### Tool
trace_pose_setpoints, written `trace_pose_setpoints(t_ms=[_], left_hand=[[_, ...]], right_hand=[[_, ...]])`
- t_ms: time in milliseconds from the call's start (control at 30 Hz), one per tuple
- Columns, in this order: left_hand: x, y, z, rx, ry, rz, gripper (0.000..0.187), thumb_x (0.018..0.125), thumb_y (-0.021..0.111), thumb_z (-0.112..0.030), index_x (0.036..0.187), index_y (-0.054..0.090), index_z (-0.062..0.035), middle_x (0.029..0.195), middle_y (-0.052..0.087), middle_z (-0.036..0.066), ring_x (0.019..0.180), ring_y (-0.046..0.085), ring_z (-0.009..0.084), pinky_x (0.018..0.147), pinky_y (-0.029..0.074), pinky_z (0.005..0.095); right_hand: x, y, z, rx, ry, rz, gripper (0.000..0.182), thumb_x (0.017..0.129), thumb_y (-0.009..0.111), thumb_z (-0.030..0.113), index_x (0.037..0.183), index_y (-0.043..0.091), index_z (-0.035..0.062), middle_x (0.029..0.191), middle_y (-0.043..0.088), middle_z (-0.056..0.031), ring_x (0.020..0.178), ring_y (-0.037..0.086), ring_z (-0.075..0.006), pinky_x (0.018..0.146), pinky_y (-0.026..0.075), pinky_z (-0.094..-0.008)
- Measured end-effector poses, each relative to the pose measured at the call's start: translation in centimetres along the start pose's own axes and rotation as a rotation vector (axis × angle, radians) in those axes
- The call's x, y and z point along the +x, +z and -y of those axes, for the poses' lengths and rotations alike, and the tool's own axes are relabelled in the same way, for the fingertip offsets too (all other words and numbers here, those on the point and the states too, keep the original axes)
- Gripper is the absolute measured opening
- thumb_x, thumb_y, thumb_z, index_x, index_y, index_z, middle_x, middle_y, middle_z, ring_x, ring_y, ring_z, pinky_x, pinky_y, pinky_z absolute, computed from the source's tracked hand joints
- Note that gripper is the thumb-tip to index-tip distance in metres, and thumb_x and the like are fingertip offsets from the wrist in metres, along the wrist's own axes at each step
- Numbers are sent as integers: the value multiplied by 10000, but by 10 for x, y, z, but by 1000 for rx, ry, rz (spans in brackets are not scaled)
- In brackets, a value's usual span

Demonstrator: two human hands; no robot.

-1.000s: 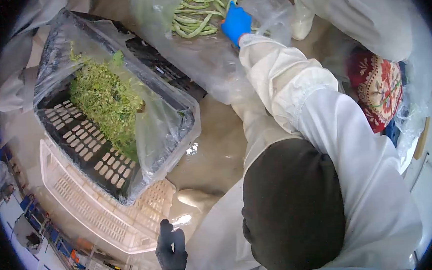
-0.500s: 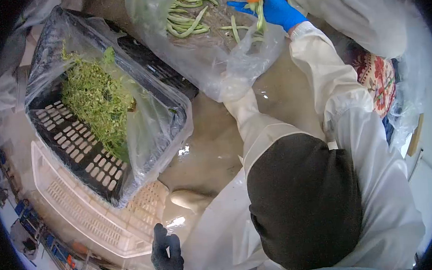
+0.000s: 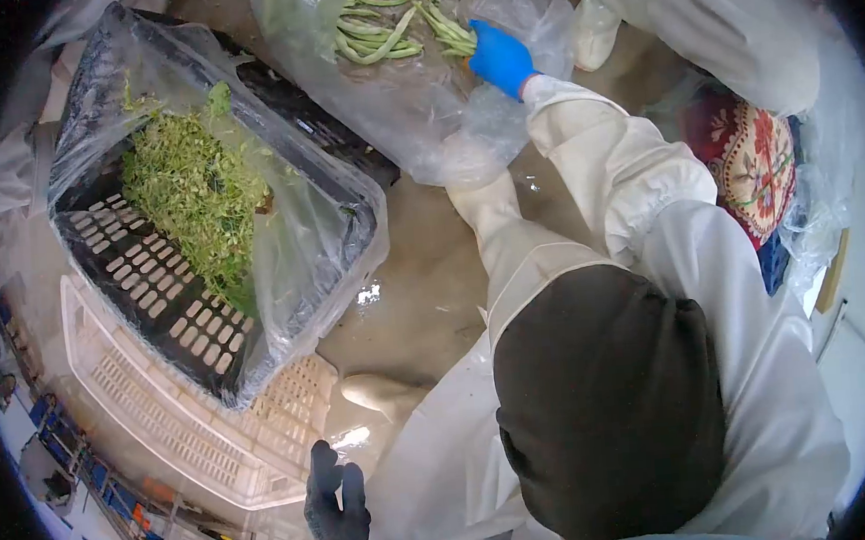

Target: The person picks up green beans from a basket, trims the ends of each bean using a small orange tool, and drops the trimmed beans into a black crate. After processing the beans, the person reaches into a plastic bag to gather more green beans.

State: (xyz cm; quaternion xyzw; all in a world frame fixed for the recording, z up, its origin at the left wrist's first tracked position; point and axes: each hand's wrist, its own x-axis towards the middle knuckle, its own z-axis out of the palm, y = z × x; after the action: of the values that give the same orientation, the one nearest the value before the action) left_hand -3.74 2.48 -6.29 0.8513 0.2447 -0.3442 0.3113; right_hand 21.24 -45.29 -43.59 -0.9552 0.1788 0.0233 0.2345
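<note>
My right hand (image 3: 503,59), in a blue glove, is closed round the near ends of several long green beans (image 3: 448,30) at the top of the view. A bit of orange shows beneath its fingers. Other green beans (image 3: 367,46) lie to the left on a clear plastic sheet (image 3: 412,121). At the lower left, my left hand (image 3: 336,508), in a dark grey glove, is raised beside the white clothing with its fingers slightly bent and apart. Nothing is in it.
A black plastic-lined crate (image 3: 164,299) holds leafy greens (image 3: 196,186), above a pale crate (image 3: 162,419). A dark rounded cloth (image 3: 612,398) covers much of the lower right. White boots (image 3: 482,191) stand on wet floor. A person's white-clad leg (image 3: 695,11) and floral cloth (image 3: 756,162) are right.
My right hand has moved down and left, bringing the held beans from above the sheet towards the other beans. My left hand is almost still.
</note>
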Motion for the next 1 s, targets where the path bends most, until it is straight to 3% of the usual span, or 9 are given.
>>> trace_pose_setpoints(t_ms=[67, 167, 267, 367, 467, 600, 733, 933, 1000], left_hand=[[-1, 0, -4, 3, -10, -21, 499, 914, 603, -131, 1360, 453, 36, 1337, 536, 165, 1190, 538, 225, 1005, 414, 350], [-3, -1, -5, 50, -5, -18, 501, 914, 605, -136, 1361, 455, 33, 1325, 547, 166, 1184, 543, 221, 1001, 417, 349], [-4, 0, -5, 57, -18, -9, 496, 915, 604, -133, 1360, 458, 30, 1319, 553, 165, 1177, 549, 221, 997, 421, 349], [-5, 0, -2, 55, -8, -5, 496, 917, 603, -133, 1362, 456, 27, 1324, 549, 161, 1178, 548, 224, 993, 423, 349], [-6, 2, -8, 31, -11, -10, 504, 916, 606, -137, 1368, 450, 25, 1331, 543, 160, 1183, 543, 222, 992, 423, 349], [-4, -2, 1, 57, 15, -1, 506, 916, 606, -126, 1372, 445, 22, 1346, 531, 156, 1193, 535, 219, 991, 424, 346], [-5, 1, -2, 18, -39, -13, 503, 914, 607, -110, 1373, 447, 18, 1341, 535, 153, 1194, 532, 213, 986, 425, 338], [-3, 1, -3, 43, -57, 13, 502, 908, 614, -106, 1369, 456, 13, 1324, 547, 156, 1178, 537, 198, 984, 421, 333], [-1, 2, -1, 29, -21, 3, 499, 907, 616, -107, 1366, 461, 14, 1318, 552, 154, 1173, 539, 195, 983, 420, 332]], right_hand=[[2, -9, 3, 67, 90, -80, 605, 712, 716, 283, 1258, 556, 77, 1048, 663, -197, 946, 644, -381, 823, 516, -453], [11, -46, -5, 231, 58, 40, 547, 696, 711, 281, 1190, 602, 72, 1004, 671, -198, 914, 649, -373, 808, 518, -456], [2, -68, -14, -21, -32, 410, 469, 703, 692, 269, 1121, 632, 65, 978, 674, -201, 882, 657, -354, 783, 523, -455], [-31, -59, -17, -42, -161, 346, 385, 722, 676, 245, 1056, 627, 60, 938, 672, -204, 849, 657, -363, 746, 524, -465], [-51, -26, -21, -308, -287, 273, 309, 734, 665, 212, 993, 605, 56, 883, 664, -200, 826, 656, -371, 714, 525, -467], [-51, -1, -21, -227, -197, 237, 236, 753, 627, 142, 962, 575, 45, 919, 647, -206, 841, 650, -381, 704, 515, -488], [-25, -20, -2, -50, -105, -22, 232, 770, 594, 137, 980, 582, 38, 945, 645, -215, 850, 647, -388, 724, 507, -497], [19, -14, -9, -299, -98, 130, 276, 775, 599, 171, 1015, 587, 34, 970, 645, -208, 875, 639, -403, 752, 505, -492], [21, -16, 8, -234, -63, -6, 293, 775, 609, 180, 1038, 591, 52, 982, 651, -194, 881, 641, -397, 744, 509, -484]])
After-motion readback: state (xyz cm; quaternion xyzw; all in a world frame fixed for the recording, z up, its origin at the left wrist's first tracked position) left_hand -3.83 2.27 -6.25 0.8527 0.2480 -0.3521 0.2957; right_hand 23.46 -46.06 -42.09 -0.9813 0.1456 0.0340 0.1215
